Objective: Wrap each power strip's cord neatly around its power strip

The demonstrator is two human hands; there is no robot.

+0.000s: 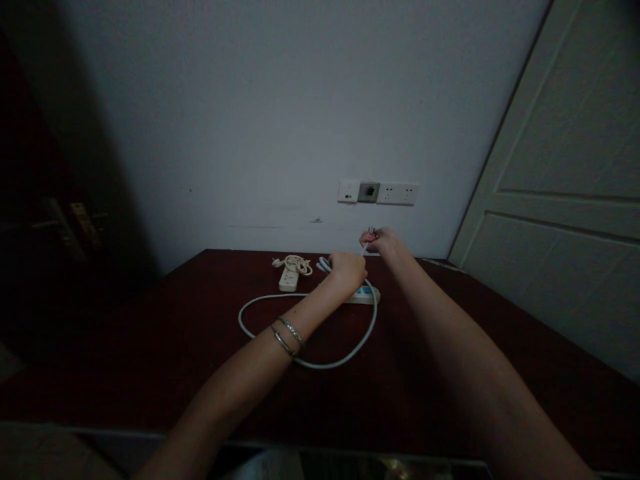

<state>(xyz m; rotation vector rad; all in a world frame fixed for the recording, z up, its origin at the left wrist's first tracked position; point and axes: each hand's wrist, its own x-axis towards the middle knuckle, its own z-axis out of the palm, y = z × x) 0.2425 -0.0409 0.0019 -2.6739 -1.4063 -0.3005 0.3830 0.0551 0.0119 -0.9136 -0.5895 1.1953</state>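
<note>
My left hand (349, 268) is closed around a white power cord (334, 365), just above a white power strip (364, 295) with blue sockets that it partly hides. The cord makes a wide loop on the dark red tabletop and passes up between my hands. Farther forward and to the right, my right hand (383, 240) pinches the cord's plug (371, 233), whose metal pins point upward toward the wall. Left of my left hand lies a second, smaller power strip (289, 279) with its cream cord coiled on top.
Wall sockets (397, 193) and a grey-framed switch plate (369, 192) sit on the wall beyond my hands. The dark red table (210, 320) meets this wall. A pale panelled door (565, 200) stands at the right, and a door handle (65, 223) shows at the dark left.
</note>
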